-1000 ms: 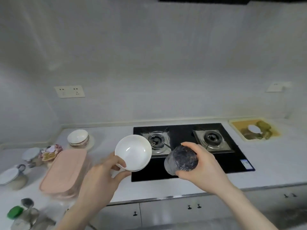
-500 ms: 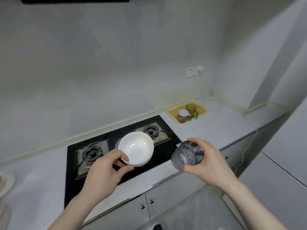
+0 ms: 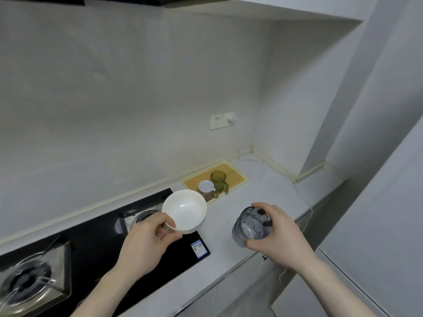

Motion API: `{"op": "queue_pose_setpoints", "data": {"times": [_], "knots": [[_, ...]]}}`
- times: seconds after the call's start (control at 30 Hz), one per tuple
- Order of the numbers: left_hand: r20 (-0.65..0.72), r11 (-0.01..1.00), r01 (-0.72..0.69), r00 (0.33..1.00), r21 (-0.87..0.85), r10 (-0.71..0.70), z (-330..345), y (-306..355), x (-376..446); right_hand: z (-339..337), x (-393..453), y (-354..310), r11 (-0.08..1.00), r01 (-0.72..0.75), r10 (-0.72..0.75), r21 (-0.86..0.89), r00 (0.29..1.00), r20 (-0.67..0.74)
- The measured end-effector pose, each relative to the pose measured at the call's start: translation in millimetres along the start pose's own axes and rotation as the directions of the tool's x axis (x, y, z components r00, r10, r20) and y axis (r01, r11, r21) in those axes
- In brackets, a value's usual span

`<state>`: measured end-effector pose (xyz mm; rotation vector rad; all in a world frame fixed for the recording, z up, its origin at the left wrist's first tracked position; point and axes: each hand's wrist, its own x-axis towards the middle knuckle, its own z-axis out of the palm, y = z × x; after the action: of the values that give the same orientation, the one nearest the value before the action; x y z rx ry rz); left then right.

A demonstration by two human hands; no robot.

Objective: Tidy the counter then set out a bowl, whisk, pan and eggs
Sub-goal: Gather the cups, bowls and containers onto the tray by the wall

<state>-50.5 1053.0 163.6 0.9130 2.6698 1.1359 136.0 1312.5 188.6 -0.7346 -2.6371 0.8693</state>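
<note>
My left hand [image 3: 146,241] holds a white bowl [image 3: 185,209] by its near rim, thumb inside, above the right end of the black gas stove [image 3: 96,239]. The bowl looks empty and tilts a little towards me. My right hand [image 3: 278,236] grips a clear textured glass jar [image 3: 250,225] with dark contents, carried above the grey counter [image 3: 270,191] to the right of the stove. No whisk, pan or eggs are in view.
A yellow tray [image 3: 231,173] at the back of the counter carries a green glass mug [image 3: 218,180] and a white-lidded jar [image 3: 206,187]. A wall socket [image 3: 222,120] sits above it, with a thin cord running down. Cabinet doors [image 3: 229,291] lie below the counter edge.
My view has swung to the right along the counter, so the left-side dishes are out of sight. Both hands moved right with it, still carrying the bowl and the jar.
</note>
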Motion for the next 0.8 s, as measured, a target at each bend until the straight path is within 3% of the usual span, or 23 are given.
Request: {"op": "queue_pose_setpoints", "data": {"times": [0.4, 0.63, 0.8], "knots": [[-0.057, 0.994, 0.086, 0.995, 0.074, -0.081, 62, 11, 138, -26, 149, 80, 1.0, -0.013, 0.013, -0.01, 0.996, 0.091], [-0.147, 0.967, 0.234, 0.965, 0.097, -0.218, 101, 5, 201, 2, 278, 131, 0.998, -0.03, 0.019, 0.052, 0.98, 0.196], [-0.186, 0.943, 0.32, 0.936, 0.091, -0.3, 128, -1, 230, 33, 357, 163, 0.999, -0.049, 0.047, 0.002, 0.961, 0.274]]}}
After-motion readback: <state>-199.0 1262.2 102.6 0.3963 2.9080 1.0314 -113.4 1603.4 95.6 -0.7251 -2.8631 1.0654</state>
